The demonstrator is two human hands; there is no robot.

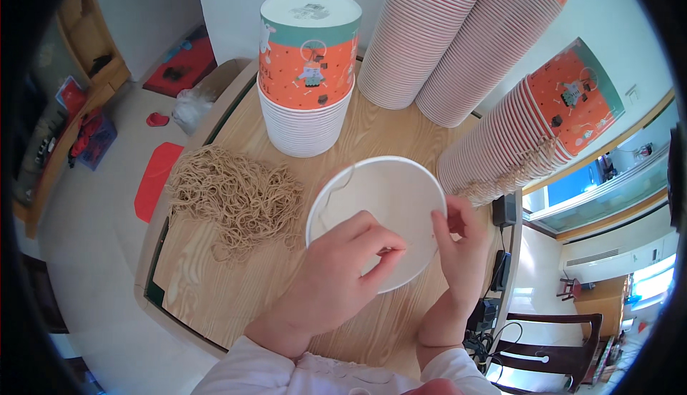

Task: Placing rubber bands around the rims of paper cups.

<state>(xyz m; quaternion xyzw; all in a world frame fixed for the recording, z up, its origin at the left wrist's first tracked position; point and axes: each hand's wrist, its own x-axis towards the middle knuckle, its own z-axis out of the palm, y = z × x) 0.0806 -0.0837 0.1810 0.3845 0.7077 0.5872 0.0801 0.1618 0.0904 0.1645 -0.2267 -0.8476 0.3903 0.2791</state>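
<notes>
**Both hands at the white bucket**

I have the open white bucket point(390, 202) on the wooden counter point(207, 295). Over it, my left hand point(343, 259) presses thumb and forefinger together; anything pinched there is too small to tell. My right hand point(462, 243) meets the rim at 3 o'clock, but I cannot tell if its grip is closed. From the bucket, tan string point(240, 194) lies heaped at 9 o'clock, an upturned stack point(308, 73) at 11.
</notes>
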